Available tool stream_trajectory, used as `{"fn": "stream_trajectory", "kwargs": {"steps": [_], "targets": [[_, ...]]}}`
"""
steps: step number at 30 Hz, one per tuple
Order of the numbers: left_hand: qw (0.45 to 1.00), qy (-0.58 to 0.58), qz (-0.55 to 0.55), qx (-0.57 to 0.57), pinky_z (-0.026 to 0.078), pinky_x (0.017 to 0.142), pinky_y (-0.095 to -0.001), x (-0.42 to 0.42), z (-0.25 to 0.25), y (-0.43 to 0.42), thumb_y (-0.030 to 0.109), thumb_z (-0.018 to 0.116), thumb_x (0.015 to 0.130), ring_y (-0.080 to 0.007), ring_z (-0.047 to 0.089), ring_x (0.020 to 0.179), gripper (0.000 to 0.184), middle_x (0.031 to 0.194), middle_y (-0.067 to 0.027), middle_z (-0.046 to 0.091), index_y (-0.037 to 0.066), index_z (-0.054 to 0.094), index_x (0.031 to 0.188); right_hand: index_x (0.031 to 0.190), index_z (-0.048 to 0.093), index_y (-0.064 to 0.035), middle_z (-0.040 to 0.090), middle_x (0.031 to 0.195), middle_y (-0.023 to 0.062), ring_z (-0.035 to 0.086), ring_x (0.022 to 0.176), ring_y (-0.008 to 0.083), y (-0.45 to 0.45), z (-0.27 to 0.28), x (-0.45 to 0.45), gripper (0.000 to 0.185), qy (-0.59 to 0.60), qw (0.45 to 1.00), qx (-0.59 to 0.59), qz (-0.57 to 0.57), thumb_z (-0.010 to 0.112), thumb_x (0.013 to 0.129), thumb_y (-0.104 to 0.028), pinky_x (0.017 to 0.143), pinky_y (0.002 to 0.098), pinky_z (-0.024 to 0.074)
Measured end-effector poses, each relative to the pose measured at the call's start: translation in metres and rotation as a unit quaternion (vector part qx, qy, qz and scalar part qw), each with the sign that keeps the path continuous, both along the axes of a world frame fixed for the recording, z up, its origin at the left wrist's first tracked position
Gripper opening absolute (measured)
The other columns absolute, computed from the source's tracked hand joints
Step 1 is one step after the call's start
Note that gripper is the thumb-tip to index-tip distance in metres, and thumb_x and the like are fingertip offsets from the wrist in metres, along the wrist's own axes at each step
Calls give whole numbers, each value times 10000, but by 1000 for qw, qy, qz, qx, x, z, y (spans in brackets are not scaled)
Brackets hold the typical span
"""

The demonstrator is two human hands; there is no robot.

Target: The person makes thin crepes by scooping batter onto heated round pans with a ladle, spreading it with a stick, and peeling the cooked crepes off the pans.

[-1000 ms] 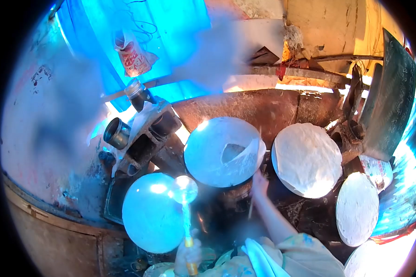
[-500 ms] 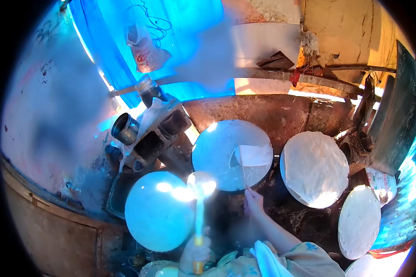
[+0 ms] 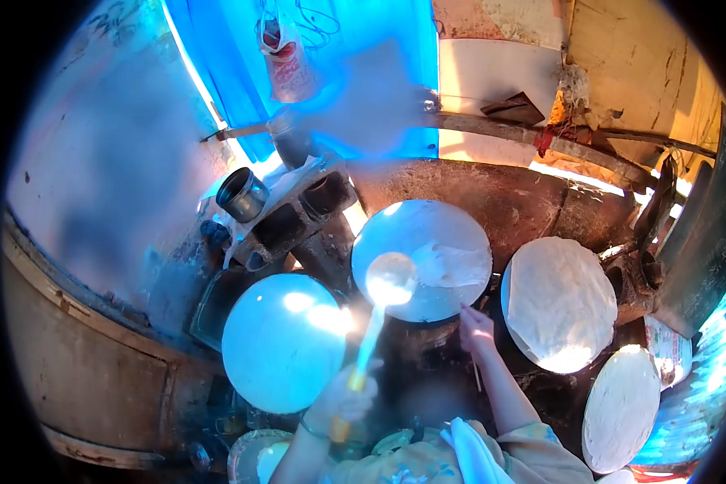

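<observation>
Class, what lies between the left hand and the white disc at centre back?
In the head view, the ladle extends from the left hand to overlap the white disc.

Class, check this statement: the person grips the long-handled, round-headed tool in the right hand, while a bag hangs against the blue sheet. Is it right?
Not quite. The head view shows the tool in the left hand. The bag does hang against the blue sheet.
</observation>
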State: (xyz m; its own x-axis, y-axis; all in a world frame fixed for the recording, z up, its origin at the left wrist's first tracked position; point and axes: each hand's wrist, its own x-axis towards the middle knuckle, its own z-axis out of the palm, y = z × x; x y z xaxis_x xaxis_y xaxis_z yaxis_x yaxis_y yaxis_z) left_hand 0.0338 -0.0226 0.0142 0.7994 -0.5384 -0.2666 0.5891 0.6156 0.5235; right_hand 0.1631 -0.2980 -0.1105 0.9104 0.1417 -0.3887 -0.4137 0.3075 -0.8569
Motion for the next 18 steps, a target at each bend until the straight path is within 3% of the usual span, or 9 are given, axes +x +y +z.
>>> {"fn": "stream_trajectory", "kwargs": {"steps": [4, 8, 10, 13, 15, 16, 17, 18], "targets": [[999, -33, -25, 2, 326, 376, -157, 41, 23, -15, -40, 492, 774, -39, 361, 433, 573, 782, -61, 443, 53, 322, 1314, 1231, 525, -134, 378, 510, -36, 329, 366, 73, -3, 1, 5, 370, 54, 998, -36, 25, 556, 877, -237, 333, 218, 242], [983, -40, 107, 144, 343, 394, -175, 72, 21, -63, 29, 541, 790, -45, 388, 476, 456, 724, -24, 434, 50, 381, 1217, 1174, 557, -134, 330, 481, -34, 295, 351, 77, -11, 22, -31, 326, 118, 988, -10, 94, 551, 878, -272, 326, 216, 222], [960, -35, 162, 226, 355, 400, -191, 83, 4, -88, 69, 570, 789, -54, 405, 491, 387, 700, -10, 428, 55, 395, 1133, 1133, 577, -125, 332, 491, -36, 309, 357, 76, -17, 12, -44, 295, 68, 994, -14, 87, 544, 877, -267, 322, 213, 224], [909, 21, 190, 370, 383, 413, -212, 87, -32, -114, 109, 590, 779, -75, 438, 508, 385, 703, -15, 441, 71, 361, 1087, 1158, 549, -97, 345, 506, -41, 296, 341, 68, 5, -13, -51, 306, 41, 986, 19, -158, 521, 879, -220, 303, 218, 218], [877, 15, 254, 408, 394, 403, -227, 84, -92, -134, 116, 583, 773, -88, 462, 491, 394, 681, -24, 450, 79, 335, 1076, 1184, 529, -89, 371, 531, -51, 329, 393, 51, 28, -21, -58, 331, 62, 984, 59, -157, 515, 886, -232, 346, 205, 260], [891, 67, 242, 377, 393, 392, -232, 75, -76, -135, 116, 579, 771, -92, 470, 480, 412, 672, -28, 457, 83, 315, 1085, 1164, 530, -54, 378, 576, -68, 362, 474, 32, 41, -27, -58, 327, -8, 993, -22, -114, 485, 904, -247, 419, 191, 316], [904, 115, 226, 344, 392, 382, -237, 68, -58, -139, 115, 575, 770, -95, 478, 468, 430, 664, -32, 463, 87, 295, 1094, 1172, 516, 13, 521, 676, -11, 525, 580, 63, 44, -72, -51, 320, -36, 995, -27, -94, 455, 905, -154, 508, 204, 438], [894, 101, 270, 342, 387, 364, -239, 73, -129, -151, 124, 568, 774, -101, 482, 442, 307, 622, -26, 464, 74, 385, 1015, 1115, 543, 13, 545, 749, 4, 545, 658, 71, 47, -81, -52, 283, -79, 995, -30, -49, 461, 907, -161, 571, 200, 452]]}}
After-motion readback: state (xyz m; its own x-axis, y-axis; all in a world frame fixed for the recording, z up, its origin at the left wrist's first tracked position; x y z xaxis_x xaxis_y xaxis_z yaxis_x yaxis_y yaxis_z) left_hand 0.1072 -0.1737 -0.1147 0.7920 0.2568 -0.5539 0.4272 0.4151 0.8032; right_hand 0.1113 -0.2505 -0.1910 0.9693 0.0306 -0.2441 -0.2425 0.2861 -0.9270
